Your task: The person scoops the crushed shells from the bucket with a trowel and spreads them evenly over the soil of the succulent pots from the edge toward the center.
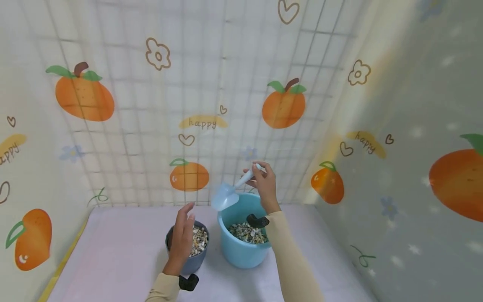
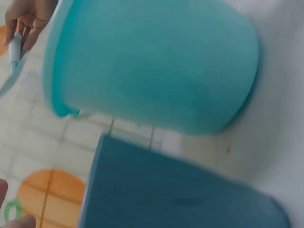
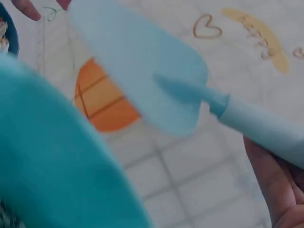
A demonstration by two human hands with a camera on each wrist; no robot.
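Observation:
A light blue trowel (image 1: 225, 198) is in my right hand (image 1: 266, 187), which grips it by the handle. Its blade points left and down, over the left rim of a turquoise bucket (image 1: 244, 253). Mixed gravel (image 1: 245, 233) lies in that bucket. In the right wrist view the broad side of the trowel blade (image 3: 142, 66) shows without gravel on it. My left hand (image 1: 182, 235), fingers loosely extended, is at the dark blue-grey pot (image 1: 196, 261) and overlaps its left side. Pale gravel (image 1: 199, 241) fills much of this pot, partly hidden behind the hand.
Pot and bucket stand side by side on a pale cloth-covered table (image 1: 124, 247). Behind the table hangs a curtain (image 1: 226, 84) printed with oranges, with a wire grid showing through it. More printed curtain (image 1: 407, 176) closes off the right side.

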